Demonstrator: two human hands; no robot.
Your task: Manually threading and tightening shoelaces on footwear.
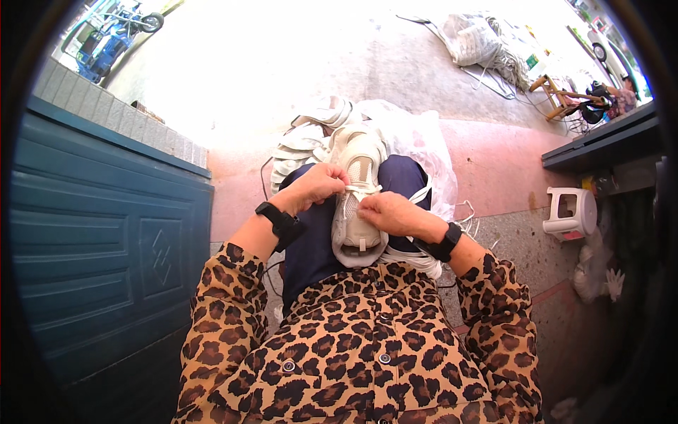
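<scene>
A cream-white sneaker [357, 235] rests between my knees, its toe toward my body. White shoelace [363, 189] crosses its tongue in a loose bow or knot. My left hand [321, 184] is closed in a pinch on the lace at the shoe's left side. From the right, my right hand [397, 213] pinches the lace close to the knot; its fingertips are partly hidden. Just beyond lies a pile of similar white shoes [299, 147]. More white laces [414, 263] hang over my right thigh.
A clear plastic bag [432, 145] lies beyond my right knee. A white plastic stool [571, 212] stands at the right, and a blue panelled door [85, 233] at the left. Farther off are bagged bundles [477, 42], a wooden stool [556, 95] and a blue three-wheeler [102, 51].
</scene>
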